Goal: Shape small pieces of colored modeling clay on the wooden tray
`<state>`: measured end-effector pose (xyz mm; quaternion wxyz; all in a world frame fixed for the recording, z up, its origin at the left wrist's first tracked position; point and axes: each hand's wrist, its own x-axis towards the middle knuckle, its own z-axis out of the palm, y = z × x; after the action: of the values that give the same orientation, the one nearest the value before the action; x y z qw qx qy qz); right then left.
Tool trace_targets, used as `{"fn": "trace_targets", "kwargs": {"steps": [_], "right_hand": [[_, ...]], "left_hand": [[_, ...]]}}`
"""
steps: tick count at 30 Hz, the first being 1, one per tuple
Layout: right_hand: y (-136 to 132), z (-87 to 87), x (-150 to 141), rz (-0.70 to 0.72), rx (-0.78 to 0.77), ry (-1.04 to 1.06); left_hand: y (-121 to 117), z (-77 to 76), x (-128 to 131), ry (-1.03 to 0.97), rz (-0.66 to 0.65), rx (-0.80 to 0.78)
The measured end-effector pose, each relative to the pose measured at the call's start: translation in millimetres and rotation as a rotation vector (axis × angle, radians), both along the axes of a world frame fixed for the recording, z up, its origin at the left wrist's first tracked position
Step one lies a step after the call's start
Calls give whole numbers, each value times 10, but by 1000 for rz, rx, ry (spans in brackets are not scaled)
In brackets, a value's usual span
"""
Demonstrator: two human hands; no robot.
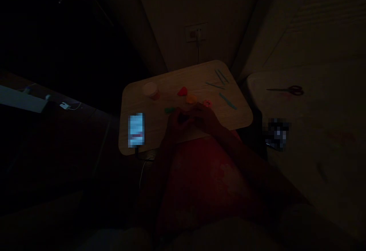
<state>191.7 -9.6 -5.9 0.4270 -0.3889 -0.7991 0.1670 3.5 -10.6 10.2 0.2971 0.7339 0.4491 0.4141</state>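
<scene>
In dim light, my left hand and my right hand meet over the near edge of a small wooden table. Their fingers are bent together, and whatever is between them is too dark to make out. Just beyond the fingers lies an orange lump that looks like modelling clay, with a red lump behind it. A green piece is by my left hand. Close to my right fingertips sits a pink piece.
A lidded tub and a lit phone on a cable occupy the table's left side. Several thin bluish tools lie at right. Scissors and a blurred dark object rest on the surface beyond. A wall socket holds a plug.
</scene>
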Motion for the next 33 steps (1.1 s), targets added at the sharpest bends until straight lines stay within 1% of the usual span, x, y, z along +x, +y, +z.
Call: {"fn": "trace_targets", "kwargs": {"steps": [3,8,16,22,33], "right_hand": [[1,15,1,-8,-13,-6],[-10,40,-7,-35,3,10],[-75,47,-41,-40,-10,-45],[-46,37,-52,-23,-7,24],[-48,86,-72,-15,-78,145]], "left_hand": [[-4,25,-1,23,-50,3],[-5,49,6,46,-129,61],[7,23,24,137,-116,56],[20,57,50,60,-129,88],[57,25,41,-17,-115,33]]}}
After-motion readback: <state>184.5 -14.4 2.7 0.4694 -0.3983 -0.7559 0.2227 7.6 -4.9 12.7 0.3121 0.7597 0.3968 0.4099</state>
